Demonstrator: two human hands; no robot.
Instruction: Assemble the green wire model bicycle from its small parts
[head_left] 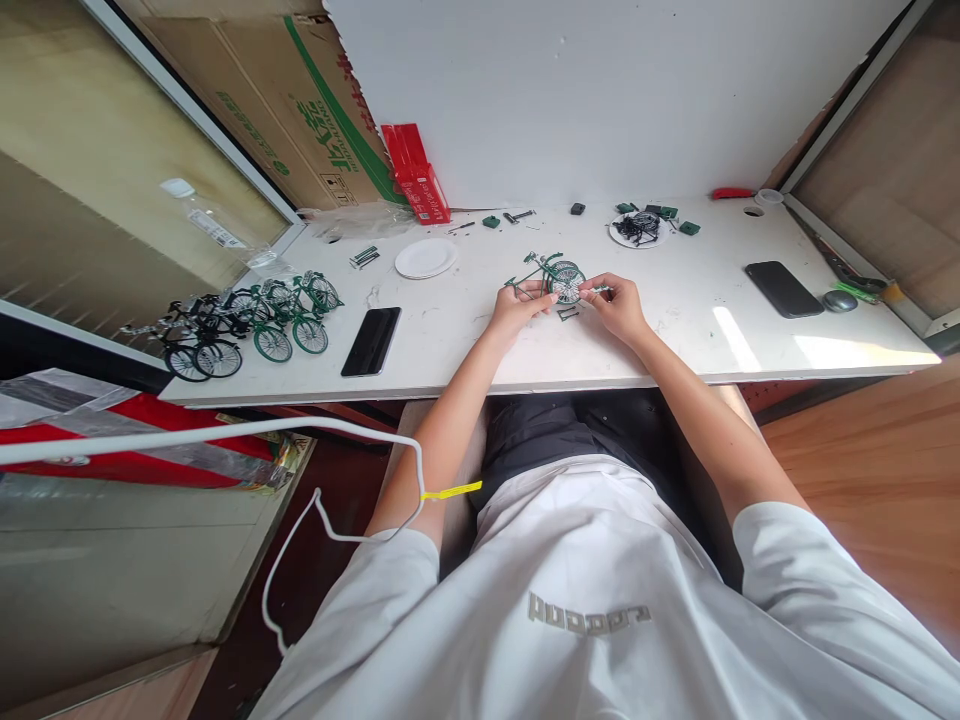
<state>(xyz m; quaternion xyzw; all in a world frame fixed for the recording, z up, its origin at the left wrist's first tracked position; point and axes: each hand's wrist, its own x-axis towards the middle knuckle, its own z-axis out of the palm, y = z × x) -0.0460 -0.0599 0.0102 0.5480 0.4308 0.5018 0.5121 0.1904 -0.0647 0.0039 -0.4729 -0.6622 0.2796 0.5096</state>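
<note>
A small green model bicycle is held up over the white table. My left hand has its fingers closed on the frame and the lower edge of the wheel. On the other side of the wheel, my right hand pinches a small green-handled tool, whose tip is at the wheel; the tool's exact kind is too small to tell. Just below the wheel lies a small green part.
Several finished-looking model bicycles stand at the left, beside a black phone. Behind are a white plate, a red box and a dish of black parts. A second phone lies right.
</note>
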